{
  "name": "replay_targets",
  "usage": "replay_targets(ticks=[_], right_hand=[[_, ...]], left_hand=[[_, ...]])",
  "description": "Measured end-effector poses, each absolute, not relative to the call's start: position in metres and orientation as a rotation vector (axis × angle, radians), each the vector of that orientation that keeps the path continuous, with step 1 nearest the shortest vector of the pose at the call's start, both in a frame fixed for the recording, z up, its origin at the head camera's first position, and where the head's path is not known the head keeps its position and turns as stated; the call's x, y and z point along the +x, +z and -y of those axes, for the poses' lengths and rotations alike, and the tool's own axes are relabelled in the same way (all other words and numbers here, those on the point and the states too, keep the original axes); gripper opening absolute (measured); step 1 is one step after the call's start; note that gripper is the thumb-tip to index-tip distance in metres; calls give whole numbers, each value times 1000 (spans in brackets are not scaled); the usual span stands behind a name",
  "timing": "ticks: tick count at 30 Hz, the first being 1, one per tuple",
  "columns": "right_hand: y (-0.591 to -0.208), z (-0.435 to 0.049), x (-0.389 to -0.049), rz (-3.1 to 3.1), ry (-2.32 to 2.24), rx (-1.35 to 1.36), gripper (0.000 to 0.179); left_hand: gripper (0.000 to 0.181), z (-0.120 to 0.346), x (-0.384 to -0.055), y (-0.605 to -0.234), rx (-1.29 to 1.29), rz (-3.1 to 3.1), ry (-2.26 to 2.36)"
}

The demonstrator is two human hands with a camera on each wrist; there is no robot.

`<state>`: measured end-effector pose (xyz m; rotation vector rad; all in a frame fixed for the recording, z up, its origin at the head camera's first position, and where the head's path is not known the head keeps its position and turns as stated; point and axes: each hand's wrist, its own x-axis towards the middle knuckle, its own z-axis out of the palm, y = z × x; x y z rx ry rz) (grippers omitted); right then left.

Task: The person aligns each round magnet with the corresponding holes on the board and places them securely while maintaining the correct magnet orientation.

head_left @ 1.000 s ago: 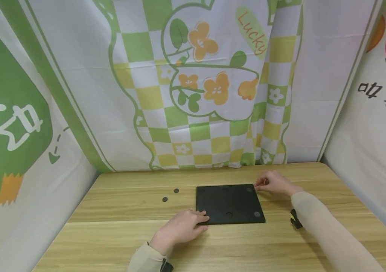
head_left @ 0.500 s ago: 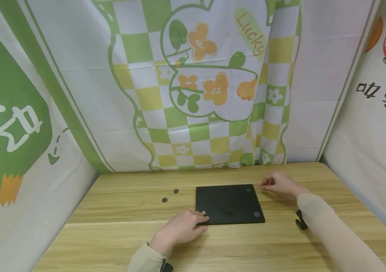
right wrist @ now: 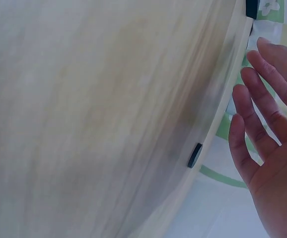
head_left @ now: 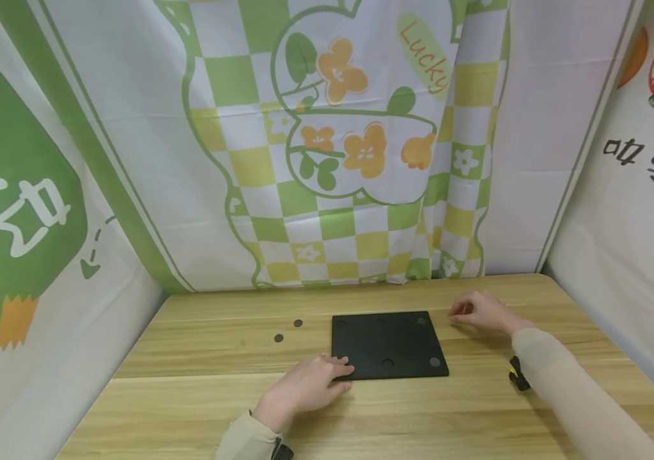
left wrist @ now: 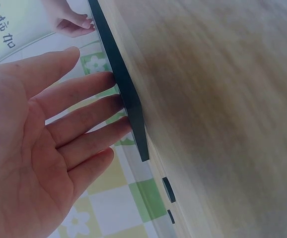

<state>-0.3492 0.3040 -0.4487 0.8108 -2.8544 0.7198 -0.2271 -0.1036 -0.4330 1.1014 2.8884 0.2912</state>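
Observation:
A flat black rectangular board [head_left: 398, 342] lies on the table, with round marks on its face and two greyish round discs, one at the far right corner [head_left: 421, 321] and one at the near right corner [head_left: 435, 362]. My left hand [head_left: 311, 383] rests straight fingertips on the board's near left corner; in the left wrist view the fingers [left wrist: 91, 116] touch the board's edge [left wrist: 133, 111]. To the right of the board, my right hand [head_left: 483, 311] hovers low over the table, fingers loosely bent and holding nothing. A small dark disc [right wrist: 195, 155] lies near it in the right wrist view.
Left of the board, two small dark discs, a farther one [head_left: 298, 323] and a nearer one [head_left: 279, 338], lie on the wooden table [head_left: 206, 383]. A patterned curtain [head_left: 355, 223] hangs at the table's back edge, with printed cloth on both sides.
My right hand has moved away from the board's far right corner, to the right. The left hand and the board have stayed put.

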Motion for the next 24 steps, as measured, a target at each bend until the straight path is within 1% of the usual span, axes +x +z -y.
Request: replay_targets(ticks=[10,24], right_hand=[[-451,-315,-346,2834,710,808,9],[-454,-329,-346,2825,699,794,17]], left_hand=[[36,104,-226,-430,1124,-2894,280],[36,104,-225,-430,1109,-2879,285]])
